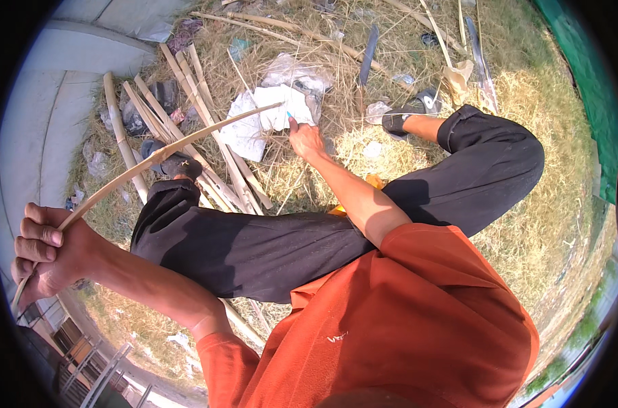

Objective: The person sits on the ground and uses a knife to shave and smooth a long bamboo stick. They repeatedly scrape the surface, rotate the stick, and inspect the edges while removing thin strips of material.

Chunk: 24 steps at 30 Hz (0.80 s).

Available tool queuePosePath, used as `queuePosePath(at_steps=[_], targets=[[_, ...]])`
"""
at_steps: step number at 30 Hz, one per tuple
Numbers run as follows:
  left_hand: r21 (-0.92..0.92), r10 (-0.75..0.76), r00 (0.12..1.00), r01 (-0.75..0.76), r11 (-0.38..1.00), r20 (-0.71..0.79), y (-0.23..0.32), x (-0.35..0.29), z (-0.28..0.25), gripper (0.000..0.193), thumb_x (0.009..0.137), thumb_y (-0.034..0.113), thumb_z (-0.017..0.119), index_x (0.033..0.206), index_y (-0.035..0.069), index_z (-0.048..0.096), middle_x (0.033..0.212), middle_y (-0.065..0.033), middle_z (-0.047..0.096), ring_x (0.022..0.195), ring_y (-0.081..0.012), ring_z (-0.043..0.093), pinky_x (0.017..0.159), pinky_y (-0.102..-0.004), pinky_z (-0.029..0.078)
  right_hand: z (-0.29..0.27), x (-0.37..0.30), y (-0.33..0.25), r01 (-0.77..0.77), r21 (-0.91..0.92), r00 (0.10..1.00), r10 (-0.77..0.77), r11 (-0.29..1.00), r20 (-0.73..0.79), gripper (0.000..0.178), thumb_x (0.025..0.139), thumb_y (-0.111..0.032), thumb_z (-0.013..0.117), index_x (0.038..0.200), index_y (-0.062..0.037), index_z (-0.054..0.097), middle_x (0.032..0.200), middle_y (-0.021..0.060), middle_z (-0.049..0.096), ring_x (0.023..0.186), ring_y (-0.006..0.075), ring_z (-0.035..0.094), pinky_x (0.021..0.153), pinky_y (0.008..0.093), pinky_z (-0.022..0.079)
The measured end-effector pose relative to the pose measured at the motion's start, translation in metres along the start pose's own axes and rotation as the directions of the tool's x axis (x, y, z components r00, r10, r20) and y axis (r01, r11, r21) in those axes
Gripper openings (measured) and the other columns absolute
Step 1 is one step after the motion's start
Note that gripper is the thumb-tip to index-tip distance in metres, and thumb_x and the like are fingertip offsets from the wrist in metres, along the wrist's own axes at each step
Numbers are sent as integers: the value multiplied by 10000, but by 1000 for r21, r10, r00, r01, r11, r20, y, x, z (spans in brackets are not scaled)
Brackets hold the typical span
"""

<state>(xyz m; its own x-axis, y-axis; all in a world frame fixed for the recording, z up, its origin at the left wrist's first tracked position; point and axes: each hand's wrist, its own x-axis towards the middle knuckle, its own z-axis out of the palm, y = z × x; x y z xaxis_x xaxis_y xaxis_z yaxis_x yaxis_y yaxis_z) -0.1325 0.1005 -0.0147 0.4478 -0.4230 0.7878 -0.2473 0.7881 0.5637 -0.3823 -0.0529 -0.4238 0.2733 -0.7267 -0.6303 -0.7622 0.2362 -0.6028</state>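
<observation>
My left hand point(47, 248) is closed round one end of a long, thin bamboo strip point(163, 155), raised at the far left. The strip slants up to the right, its other end over crumpled white sheeting point(244, 129) on the ground. My right hand point(306, 140) is beside that end, low over the sheeting, with its fingers curled. A small teal bit point(290, 115) shows at its fingertips; what it belongs to is hidden. From this view I cannot tell whether the right hand touches the strip.
Several split bamboo lengths point(207, 102) lie by my left foot point(180, 165). A dark flat blade-like piece point(368, 54) lies on the dry grass ahead. My right foot point(398, 122) rests near scraps of litter. A pale wall point(33, 129) stands on the left, green sheeting point(587, 88) on the right.
</observation>
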Motion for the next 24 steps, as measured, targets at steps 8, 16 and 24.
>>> queuePosePath(at_steps=[8,16,24], targets=[[99,21,995,-11,995,-102,1,3,-17,730,782,837,179,522,158,245,388,-20,259,355,-152,245,495,-317,273,-7,-11,8,57,-238,990,-85,970,-112,600,969,-488,317,1032,-4,666,987,276,650,981,416,624,875,486,479],[439,190,908,-8,899,-373,-5,-5,-12,741,777,821,46,600,149,303,414,-18,234,363,-168,248,509,-343,338,-41,-34,23,102,-189,977,-134,977,-167,577,966,-490,343,994,-7,658,848,283,649,856,444,638,771,505,504],[128,55,992,-40,991,-117,1,-12,31,746,807,793,179,529,145,422,371,-16,277,321,-134,205,433,-284,208,-76,-166,-118,649,345,710,-702,679,46,502,1008,-386,341,813,20,563,574,188,505,545,375,514,555,420,416]])
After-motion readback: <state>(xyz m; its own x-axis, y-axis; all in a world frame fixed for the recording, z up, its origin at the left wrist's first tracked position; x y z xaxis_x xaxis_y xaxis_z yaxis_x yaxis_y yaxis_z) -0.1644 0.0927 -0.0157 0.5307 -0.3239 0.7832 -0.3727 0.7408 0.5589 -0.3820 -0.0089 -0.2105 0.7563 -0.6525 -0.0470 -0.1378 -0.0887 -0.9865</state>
